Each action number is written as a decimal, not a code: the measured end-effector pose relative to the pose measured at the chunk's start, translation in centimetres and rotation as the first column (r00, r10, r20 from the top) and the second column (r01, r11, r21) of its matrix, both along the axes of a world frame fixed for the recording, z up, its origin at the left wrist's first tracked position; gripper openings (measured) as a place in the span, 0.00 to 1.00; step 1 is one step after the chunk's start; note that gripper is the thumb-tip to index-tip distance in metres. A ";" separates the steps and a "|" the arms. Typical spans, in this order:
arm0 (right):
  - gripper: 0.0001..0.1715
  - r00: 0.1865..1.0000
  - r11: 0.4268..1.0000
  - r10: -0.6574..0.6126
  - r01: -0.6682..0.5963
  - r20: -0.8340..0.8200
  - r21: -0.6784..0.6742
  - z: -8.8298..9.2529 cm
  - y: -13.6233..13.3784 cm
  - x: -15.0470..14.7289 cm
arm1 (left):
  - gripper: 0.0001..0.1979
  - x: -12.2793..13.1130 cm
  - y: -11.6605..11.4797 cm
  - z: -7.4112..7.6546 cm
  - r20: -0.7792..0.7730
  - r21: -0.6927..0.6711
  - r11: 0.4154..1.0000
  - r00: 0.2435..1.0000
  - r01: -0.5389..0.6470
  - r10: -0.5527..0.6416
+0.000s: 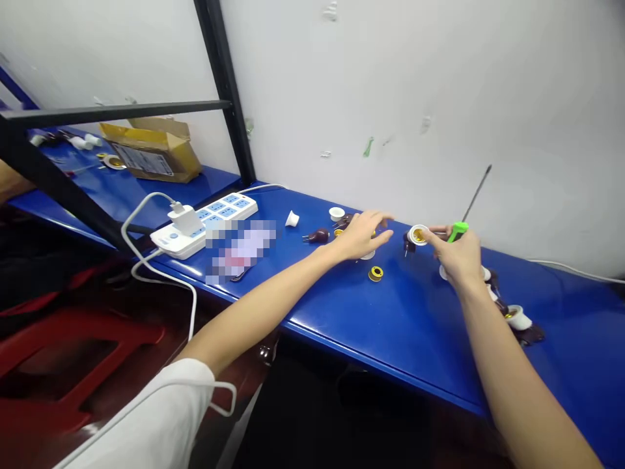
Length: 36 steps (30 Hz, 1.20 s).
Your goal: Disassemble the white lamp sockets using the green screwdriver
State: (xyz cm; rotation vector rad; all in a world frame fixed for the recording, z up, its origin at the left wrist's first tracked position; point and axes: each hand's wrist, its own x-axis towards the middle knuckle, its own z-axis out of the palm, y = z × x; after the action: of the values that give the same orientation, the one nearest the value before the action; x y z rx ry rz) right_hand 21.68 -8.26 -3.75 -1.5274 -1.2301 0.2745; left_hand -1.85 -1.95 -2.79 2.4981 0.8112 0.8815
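Observation:
My left hand (364, 236) is over the blue table with its fingers apart, above several small parts partly hidden beneath it. Just below it lies a yellow ring with a dark centre (375, 273). Left of the hand are a dark brown plug piece (317, 236), a white ring (336, 213) and a small white cap (291, 219). My right hand (459, 251) is closed around a screwdriver with a green handle (458, 231), its shaft pointing up. The thumb and fingers of this hand also touch a white socket with a brass inside (418, 235), joined to a dark brown plug part.
More white and brown sockets (518, 318) lie beside my right forearm. A white power strip (183, 240) with a charger and cable stands at the left, near a blurred phone (244, 251). Behind are a black metal frame (227, 85) and a cardboard box (151, 153).

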 end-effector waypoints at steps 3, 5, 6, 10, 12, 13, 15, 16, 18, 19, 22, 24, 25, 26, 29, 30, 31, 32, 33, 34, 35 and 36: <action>0.35 0.973 0.997 0.076 -0.080 -0.219 -0.009 -0.5 -1.0 -1.7 | 0.26 0.2 0.0 -0.3 0.007 -0.050 0.995 0.996 0.087 -0.087; 0.37 0.942 0.994 0.111 -0.112 -0.316 0.013 -0.4 -1.6 -2.8 | 0.31 0.3 -0.2 -0.4 0.000 -0.077 0.987 0.990 0.142 -0.142; 0.38 0.927 0.992 0.127 -0.123 -0.353 0.034 -0.2 -1.8 -3.3 | 0.32 0.3 -0.3 -0.4 -0.007 -0.085 0.983 0.986 0.163 -0.164; 0.42 0.874 0.980 0.187 -0.132 -0.449 0.152 0.5 -2.3 -4.4 | 0.30 0.6 -0.5 -0.6 0.009 -0.119 0.966 0.973 0.231 -0.232; 0.43 0.854 0.975 0.212 -0.149 -0.475 0.167 0.8 -2.5 -4.6 | 0.27 0.8 -0.4 -0.9 0.064 -0.167 0.950 0.964 0.264 -0.257; 0.44 0.848 0.973 0.223 -0.166 -0.480 0.160 1.0 -2.6 -4.7 | 0.25 0.9 -0.3 -1.1 0.094 -0.199 0.940 0.960 0.278 -0.264; 0.45 0.837 0.970 0.244 -0.211 -0.489 0.123 1.4 -2.8 -4.7 | 0.24 1.0 -0.2 -1.4 0.147 -0.260 0.916 0.951 0.304 -0.274; 0.46 0.830 0.968 0.251 -0.230 -0.498 0.104 1.6 -3.0 -4.6 | 0.24 1.0 -0.2 -1.4 0.178 -0.287 0.904 0.945 0.317 -0.275; 0.46 0.816 0.962 0.263 -0.262 -0.515 0.075 2.0 -3.2 -4.2 | 0.26 1.0 -0.3 -1.2 0.274 -0.357 0.867 0.926 0.349 -0.260; 0.45 0.817 0.960 0.262 -0.274 -0.514 0.053 2.1 -3.3 -3.9 | 0.27 0.9 -0.4 -1.0 0.339 -0.406 0.837 0.911 0.366 -0.234; 0.37 0.856 0.952 0.233 -0.298 -0.462 -0.072 2.1 -3.6 -2.3 | 0.26 0.7 -0.5 -0.3 0.523 -0.552 0.733 0.850 0.397 -0.066; 0.32 0.877 0.940 0.193 -0.293 -0.439 -0.172 1.9 -3.8 -1.0 | 0.22 0.5 -0.2 0.1 0.596 -0.613 0.673 0.802 0.414 0.050; 0.31 0.880 0.932 0.183 -0.297 -0.438 -0.208 1.8 -3.9 -0.5 | 0.19 0.4 0.0 0.1 0.619 -0.637 0.643 0.779 0.425 0.098; 0.31 0.885 0.926 0.172 -0.295 -0.433 -0.235 1.8 -4.0 0.1 | 0.15 0.3 0.3 0.2 0.636 -0.661 0.612 0.758 0.434 0.149; 0.38 0.915 0.905 0.140 -0.273 -0.379 -0.325 2.1 -4.7 1.1 | 0.08 0.2 0.9 0.2 0.661 -0.709 0.549 0.689 0.442 0.299; 0.40 0.931 0.902 0.109 -0.240 -0.349 -0.359 2.2 -4.9 1.3 | 0.08 0.1 1.0 0.2 0.665 -0.716 0.544 0.666 0.439 0.337; 0.42 0.946 0.900 0.067 -0.194 -0.317 -0.390 2.3 -5.1 1.4 | 0.08 0.0 1.1 0.3 0.667 -0.721 0.540 0.647 0.435 0.369; 0.43 0.958 0.898 0.026 -0.148 -0.287 -0.413 2.3 -5.3 1.5 | 0.08 -0.1 1.2 0.3 0.667 -0.726 0.533 0.632 0.434 0.395; 0.43 0.965 0.899 -0.010 -0.106 -0.260 -0.426 2.3 -5.4 1.7 | 0.07 -0.2 1.3 0.4 0.663 -0.735 0.520 0.620 0.435 0.419; 0.43 0.970 0.902 -0.033 -0.074 -0.241 -0.425 2.2 -5.4 1.8 | 0.07 -0.2 1.4 0.5 0.657 -0.746 0.499 0.609 0.441 0.444; 0.41 0.970 0.912 -0.042 -0.061 -0.241 -0.406 2.0 -5.4 2.0 | 0.06 -0.3 1.5 0.5 0.649 -0.757 0.473 0.599 0.451 0.469; 0.38 0.964 0.924 -0.036 -0.068 -0.264 -0.376 1.9 -5.2 2.2 | 0.06 -0.4 1.7 0.6 0.644 -0.764 0.444 0.588 0.467 0.490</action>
State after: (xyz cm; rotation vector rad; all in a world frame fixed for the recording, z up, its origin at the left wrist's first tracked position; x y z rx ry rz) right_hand 23.92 -13.49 -1.89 -1.7436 -1.0116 0.7447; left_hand -2.21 -0.29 -2.23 0.8708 0.6496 1.0505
